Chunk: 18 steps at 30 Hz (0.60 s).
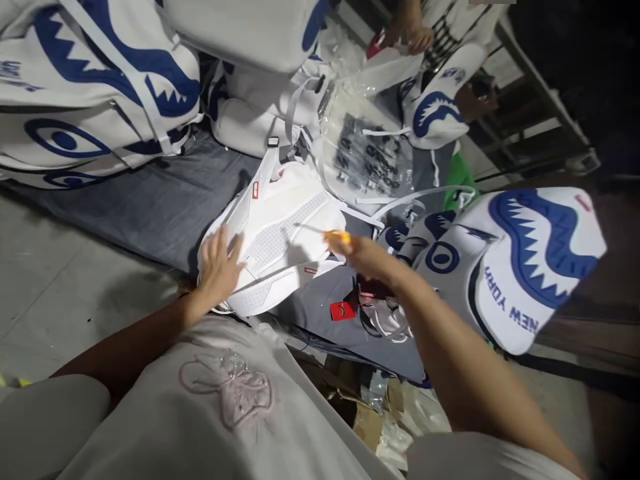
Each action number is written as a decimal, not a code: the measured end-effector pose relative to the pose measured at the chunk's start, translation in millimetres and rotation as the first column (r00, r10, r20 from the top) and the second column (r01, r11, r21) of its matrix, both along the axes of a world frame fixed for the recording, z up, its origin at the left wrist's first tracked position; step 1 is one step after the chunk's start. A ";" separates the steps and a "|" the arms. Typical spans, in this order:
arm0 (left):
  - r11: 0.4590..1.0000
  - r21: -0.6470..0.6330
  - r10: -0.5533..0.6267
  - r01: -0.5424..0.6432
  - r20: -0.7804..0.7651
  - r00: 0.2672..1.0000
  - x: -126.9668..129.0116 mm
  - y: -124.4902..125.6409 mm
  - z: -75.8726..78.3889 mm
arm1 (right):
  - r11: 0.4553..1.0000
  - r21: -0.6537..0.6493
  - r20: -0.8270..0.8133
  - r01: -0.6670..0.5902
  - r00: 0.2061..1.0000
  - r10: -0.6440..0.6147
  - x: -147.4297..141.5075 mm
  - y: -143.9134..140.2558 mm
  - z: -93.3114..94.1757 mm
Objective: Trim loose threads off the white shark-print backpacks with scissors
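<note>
White backpack (273,239) | beneath left hand (219,268), splayed open | right hand (359,255) grips orange-handled tool (342,236) over it

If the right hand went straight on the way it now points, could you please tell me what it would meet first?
Most likely the white backpack with dotted padded panels, ahead of the right hand; the thin-shafted, orange-handled tool it holds would probably touch first, though depth is unclear.

- White backpack (300,193): smooth, matt, leather-like; back panel (273,240) finely dotted
- Grey table cover (160,200): matt cloth
- Packing bag (375,160): clear, glossy plastic
- Carton (367,425): matt cardboard
</note>
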<state>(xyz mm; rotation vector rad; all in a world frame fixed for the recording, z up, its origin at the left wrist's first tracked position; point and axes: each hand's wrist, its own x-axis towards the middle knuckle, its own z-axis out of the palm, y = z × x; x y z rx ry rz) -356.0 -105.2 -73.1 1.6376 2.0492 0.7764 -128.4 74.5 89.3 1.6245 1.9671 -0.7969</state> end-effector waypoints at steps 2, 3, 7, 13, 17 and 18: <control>0.960 0.005 -0.279 0.281 -0.119 0.953 35.8 -7.6 12.4 | 0.974 0.216 0.114 0.062 0.990 -0.088 30.6 17.3 5.8; 0.919 -0.043 -0.393 0.391 -0.144 0.908 53.1 -10.1 15.2 | 0.967 0.246 0.136 0.071 0.985 -0.107 40.6 21.3 6.9; 0.865 -0.279 -0.469 0.417 -0.156 0.869 97.0 -9.1 4.7 | 0.992 -0.048 0.037 0.116 0.993 -0.115 53.1 7.2 9.3; 0.928 -0.354 0.129 0.114 0.594 0.794 64.5 16.9 -21.2 | 0.943 -0.267 -0.127 0.200 0.962 -0.240 94.9 -35.5 14.0; 0.620 -0.784 0.739 0.031 0.597 0.312 40.8 33.9 -26.2 | 0.912 -0.317 -0.197 0.262 0.922 -0.333 125.4 -59.0 3.7; 0.606 -0.794 0.750 0.047 0.590 0.298 41.9 34.3 -26.2 | 0.912 -0.319 -0.188 0.257 0.926 -0.326 127.7 -62.4 1.3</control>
